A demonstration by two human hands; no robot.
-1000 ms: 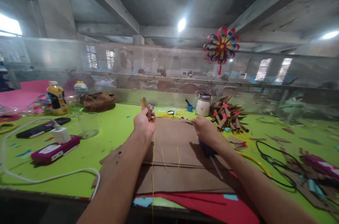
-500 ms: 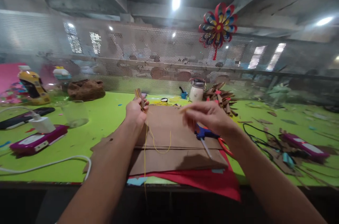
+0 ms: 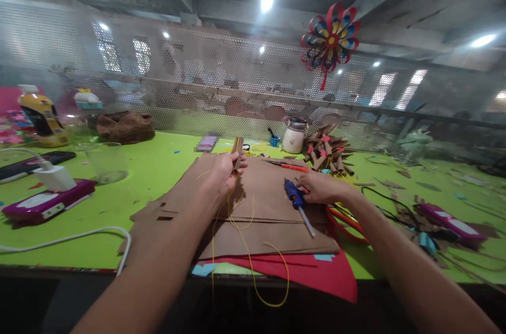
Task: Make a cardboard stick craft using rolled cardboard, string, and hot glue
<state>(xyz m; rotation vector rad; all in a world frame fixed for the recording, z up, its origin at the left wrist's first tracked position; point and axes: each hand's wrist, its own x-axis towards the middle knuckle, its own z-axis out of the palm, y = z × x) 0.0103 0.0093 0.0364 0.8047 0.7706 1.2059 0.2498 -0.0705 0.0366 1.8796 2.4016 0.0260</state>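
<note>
Holding brown bundle point(image 3: 239, 146) w/ L hand point(image 3: 226, 172), R hand point(image 3: 318, 188) on glue gun point(image 3: 293, 193).

I see a bright green desk point(image 3: 154, 160). Brown sheets point(image 3: 272, 202) lie in the middle, with a red sheet point(image 3: 328, 273) poking out beneath and over the near edge. Toward the left end are a purple power strip point(image 3: 51, 199), a clear cup point(image 3: 108, 165) and a yellow bottle point(image 3: 41, 118); along the far edge, a brown bag point(image 3: 125, 127) and a pale jar point(image 3: 293, 136), brown rolls point(image 3: 328, 149) just beside it.
</note>
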